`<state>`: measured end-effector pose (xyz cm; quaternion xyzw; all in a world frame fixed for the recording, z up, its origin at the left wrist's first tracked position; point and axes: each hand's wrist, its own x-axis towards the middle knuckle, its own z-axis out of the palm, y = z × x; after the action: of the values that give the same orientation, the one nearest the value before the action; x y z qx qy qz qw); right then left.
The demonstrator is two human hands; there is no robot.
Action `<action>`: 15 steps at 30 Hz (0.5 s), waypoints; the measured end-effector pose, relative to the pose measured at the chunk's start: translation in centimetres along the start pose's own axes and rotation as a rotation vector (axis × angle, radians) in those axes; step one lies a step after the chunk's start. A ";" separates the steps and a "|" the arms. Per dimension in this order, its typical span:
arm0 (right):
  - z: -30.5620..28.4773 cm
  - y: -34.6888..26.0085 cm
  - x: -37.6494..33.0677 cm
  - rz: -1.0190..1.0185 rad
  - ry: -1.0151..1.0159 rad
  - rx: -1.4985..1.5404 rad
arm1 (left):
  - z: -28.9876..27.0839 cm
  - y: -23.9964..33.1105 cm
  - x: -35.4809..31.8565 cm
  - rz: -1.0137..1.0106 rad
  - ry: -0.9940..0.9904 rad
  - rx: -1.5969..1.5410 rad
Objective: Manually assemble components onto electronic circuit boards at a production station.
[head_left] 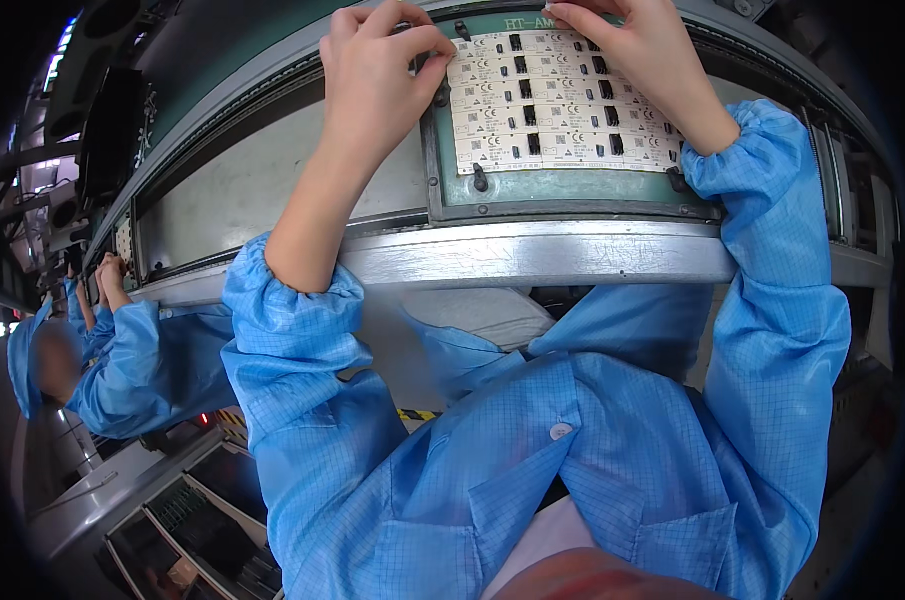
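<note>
A white circuit board panel (562, 152) with rows of black components lies on a green carrier plate (572, 186) in front of me. Black clips stand around its rim, one at the lower left (480, 178). My left hand (384, 85) is at the panel's upper left corner, thumb and forefinger closed in a pinch against the edge. What sits between those fingertips is hidden. Over the panel's right side reaches my right hand (647, 55), its fingertips drawn together by the far edge. The picture's top border cuts off part of that hand; anything it pinches is too small to name.
The carrier rests in a conveyor line behind a scratched metal rail (542, 252). A grey metal surface (282, 165) stretches to the left. Another person in blue workwear (137, 370) works farther left along the line. Low racks (187, 520) stand at the lower left.
</note>
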<state>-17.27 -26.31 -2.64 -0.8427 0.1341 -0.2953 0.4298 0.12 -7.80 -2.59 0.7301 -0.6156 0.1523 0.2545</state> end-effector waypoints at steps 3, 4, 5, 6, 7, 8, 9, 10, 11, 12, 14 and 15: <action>0.6 -0.5 0.4 0.003 -0.012 0.049 | 3.6 -4.2 -0.4 0.396 0.417 -0.283; 0.6 -0.5 0.3 -0.001 -0.011 0.048 | 4.0 -4.4 -0.4 0.399 0.419 -0.281; 0.6 -0.5 0.2 0.016 -0.010 0.057 | 4.2 -4.7 -0.5 0.397 0.406 -0.322; 0.7 -0.4 0.2 0.033 -0.010 0.069 | 4.2 -4.8 -0.5 0.393 0.390 -0.361; 0.4 -0.1 0.0 0.036 0.000 0.062 | 3.2 -3.3 0.0 0.402 0.391 -0.369; 0.2 0.2 -0.2 0.042 0.009 0.058 | 1.7 -1.7 0.1 0.222 0.159 -0.198; 0.2 0.1 -0.2 0.039 0.011 0.065 | 0.2 -0.7 0.1 0.034 -0.070 -0.011; 0.3 0.0 -0.1 0.034 0.014 0.067 | 0.2 -1.0 -0.1 0.036 -0.068 -0.006; 0.2 -0.1 -0.1 0.043 0.008 0.062 | 0.5 -1.7 -0.5 0.044 -0.068 0.028; 0.3 -0.1 -0.1 0.055 0.001 0.057 | 0.6 -1.9 -0.7 0.050 -0.070 0.060; 0.4 0.0 0.1 0.035 0.006 0.071 | 0.7 -2.1 -0.9 0.031 -0.072 0.040; 0.4 0.2 0.1 0.016 0.011 0.084 | 0.7 -2.1 -0.8 0.011 -0.072 0.018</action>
<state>-16.96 -26.18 -2.93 -0.8212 0.1309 -0.3018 0.4662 1.93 -7.28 -4.01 0.7339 -0.6271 0.1332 0.2247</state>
